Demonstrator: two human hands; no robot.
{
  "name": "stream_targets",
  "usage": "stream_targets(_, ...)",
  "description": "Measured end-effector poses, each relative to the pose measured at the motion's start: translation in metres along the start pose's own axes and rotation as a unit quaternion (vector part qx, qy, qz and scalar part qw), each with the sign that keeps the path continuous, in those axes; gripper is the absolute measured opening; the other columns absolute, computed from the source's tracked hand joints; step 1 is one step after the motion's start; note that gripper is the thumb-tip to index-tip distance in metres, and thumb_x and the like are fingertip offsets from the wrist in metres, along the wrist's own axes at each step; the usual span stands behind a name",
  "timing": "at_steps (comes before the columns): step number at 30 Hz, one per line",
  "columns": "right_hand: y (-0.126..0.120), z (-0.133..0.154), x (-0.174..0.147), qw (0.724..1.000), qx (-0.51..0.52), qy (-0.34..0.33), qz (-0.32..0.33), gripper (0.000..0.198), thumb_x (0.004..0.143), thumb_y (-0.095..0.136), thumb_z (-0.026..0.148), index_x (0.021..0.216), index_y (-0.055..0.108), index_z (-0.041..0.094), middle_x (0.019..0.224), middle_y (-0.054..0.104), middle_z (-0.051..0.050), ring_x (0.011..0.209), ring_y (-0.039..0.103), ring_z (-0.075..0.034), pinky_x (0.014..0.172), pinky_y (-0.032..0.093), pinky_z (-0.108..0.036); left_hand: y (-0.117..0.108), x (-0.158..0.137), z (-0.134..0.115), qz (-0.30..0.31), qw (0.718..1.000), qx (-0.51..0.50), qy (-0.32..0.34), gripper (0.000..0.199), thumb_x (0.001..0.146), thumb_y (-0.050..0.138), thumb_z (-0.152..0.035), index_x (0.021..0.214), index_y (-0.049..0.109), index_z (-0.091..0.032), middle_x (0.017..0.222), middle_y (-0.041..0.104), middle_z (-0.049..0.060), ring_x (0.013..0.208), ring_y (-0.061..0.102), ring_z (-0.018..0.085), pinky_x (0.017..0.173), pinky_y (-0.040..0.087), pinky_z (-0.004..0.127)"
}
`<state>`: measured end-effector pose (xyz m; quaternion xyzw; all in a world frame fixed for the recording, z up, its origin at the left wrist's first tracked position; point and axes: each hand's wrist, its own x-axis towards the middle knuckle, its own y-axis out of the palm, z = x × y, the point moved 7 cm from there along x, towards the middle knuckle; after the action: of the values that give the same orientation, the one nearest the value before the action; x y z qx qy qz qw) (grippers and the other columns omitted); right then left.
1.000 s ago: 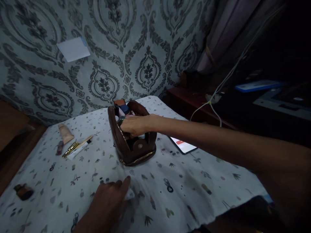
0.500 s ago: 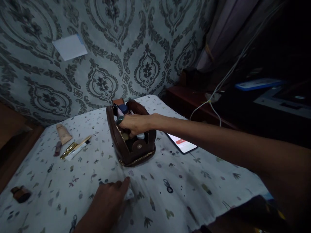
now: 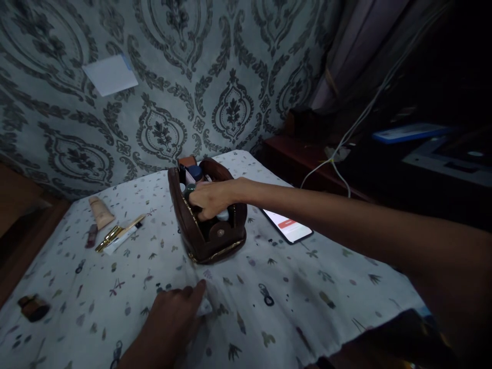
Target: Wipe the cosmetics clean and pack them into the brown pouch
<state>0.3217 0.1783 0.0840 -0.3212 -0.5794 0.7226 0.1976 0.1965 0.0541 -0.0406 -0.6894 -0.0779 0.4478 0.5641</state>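
A brown zip bag [image 3: 198,248] stands unzipped on the patterned cloth. My right hand [image 3: 211,197] reaches into it from the right, fingers bent downward and partly hidden by the bag's side. What those fingers hold, if anything, is hidden. Around the hand, a dark blue cap [image 3: 195,172] and other small items poke up inside the bag. In front of the bag my left hand [image 3: 172,310] rests on the cloth with its fingers curled. Something whitish [image 3: 205,307] shows beside its thumb, too dim to name.
Left of the bag lie a beige tube [image 3: 101,212], a small dark pink tube [image 3: 91,236], a gold tube [image 3: 109,238] and a white tube [image 3: 122,241]. A brown bottle [image 3: 34,307] is nearer. Beyond my right forearm lies a lit phone [image 3: 294,230]; a white cable [image 3: 351,128] hangs at right.
My right hand has shifted slightly inside the bag, its fingers now pointing further down. My left hand and the items on the cloth look the same.
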Motion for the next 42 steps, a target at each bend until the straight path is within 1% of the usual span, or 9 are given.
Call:
stream_targets(3,0.001,0.001,0.004,0.999,0.011,0.049,-0.014,0.031,0.083,0.065,0.036,0.094,0.07,0.007,0.09,0.071,-0.012,0.078,0.064,-0.022,0.063,0.041,-0.029,-0.001,-0.002,0.0,0.003,1.0,-0.001,-0.004,0.065,0.083,0.051,-0.016,0.147,0.04,-0.023,0.112,0.074,0.011,0.1,0.071,0.029,0.084,0.054,0.04)
stream_targets(7,0.002,0.001,0.008,0.989,-0.008,0.138,-0.051,0.016,0.083,0.06,0.017,0.094,0.07,0.009,0.096,0.073,-0.016,0.089,0.068,-0.027,0.069,0.045,-0.032,-0.003,-0.003,-0.001,-0.001,1.0,-0.013,-0.002,0.061,0.086,0.05,-0.018,0.147,0.04,-0.022,0.111,0.074,0.012,0.099,0.071,0.027,0.085,0.054,0.039)
stream_targets(9,0.002,0.004,0.009,0.985,-0.002,0.161,-0.061,0.018,0.085,0.054,0.01,0.093,0.07,0.01,0.096,0.074,-0.016,0.091,0.069,-0.028,0.069,0.047,-0.033,-0.002,-0.003,-0.001,0.001,1.0,-0.017,-0.002,0.06,0.088,0.051,-0.02,0.147,0.04,-0.022,0.11,0.074,0.012,0.1,0.071,0.027,0.086,0.054,0.039)
stream_targets(14,-0.003,0.008,0.009,0.982,0.022,0.182,-0.039,0.017,0.086,0.055,0.011,0.092,0.071,0.011,0.096,0.075,-0.016,0.091,0.07,-0.028,0.07,0.05,-0.034,-0.004,-0.002,-0.002,-0.003,1.0,-0.027,-0.005,0.062,0.087,0.054,-0.018,0.147,0.041,-0.022,0.11,0.074,0.013,0.101,0.071,0.028,0.086,0.055,0.041)
stream_targets(17,-0.005,0.007,0.009,0.985,0.021,0.172,-0.025,0.016,0.083,0.062,0.016,0.093,0.072,0.009,0.099,0.074,-0.018,0.093,0.07,-0.029,0.073,0.051,-0.034,-0.006,-0.003,-0.003,0.012,1.0,-0.027,-0.008,0.064,0.087,0.052,-0.017,0.149,0.039,-0.022,0.113,0.074,0.013,0.103,0.071,0.029,0.087,0.055,0.043)
stream_targets(22,-0.005,0.003,0.007,0.99,0.041,0.133,-0.032,0.028,0.079,0.068,0.027,0.099,0.071,0.007,0.1,0.074,-0.017,0.092,0.07,-0.028,0.073,0.051,-0.031,-0.008,-0.003,-0.003,0.045,0.998,-0.025,-0.025,0.064,0.087,0.05,-0.017,0.15,0.039,-0.023,0.117,0.073,0.014,0.105,0.071,0.03,0.089,0.054,0.045)
stream_targets(32,0.009,0.003,0.007,0.99,0.081,0.107,-0.034,0.021,0.079,0.063,0.014,0.098,0.07,0.009,0.096,0.074,-0.012,0.084,0.068,-0.021,0.065,0.047,-0.025,-0.002,-0.001,-0.004,-0.011,1.0,-0.015,0.004,0.063,0.081,0.048,-0.012,0.144,0.044,-0.019,0.108,0.075,0.013,0.094,0.072,0.026,0.082,0.055,0.039)
stream_targets(37,0.005,0.01,0.005,0.992,0.079,0.098,-0.025,0.018,0.082,0.06,0.012,0.097,0.07,0.009,0.096,0.073,-0.012,0.083,0.067,-0.021,0.06,0.043,-0.026,-0.002,-0.002,-0.004,0.002,1.0,-0.02,-0.004,0.063,0.081,0.048,-0.014,0.144,0.043,-0.018,0.109,0.075,0.013,0.093,0.073,0.026,0.082,0.055,0.04)
stream_targets(42,0.002,0.007,-0.001,0.987,0.077,0.142,-0.016,0.017,0.082,0.061,0.014,0.094,0.07,0.006,0.095,0.073,-0.015,0.082,0.065,-0.022,0.063,0.044,-0.027,-0.008,-0.003,-0.004,-0.005,1.0,-0.019,-0.004,0.064,0.082,0.049,-0.013,0.145,0.042,-0.02,0.108,0.075,0.013,0.097,0.073,0.027,0.084,0.055,0.04)
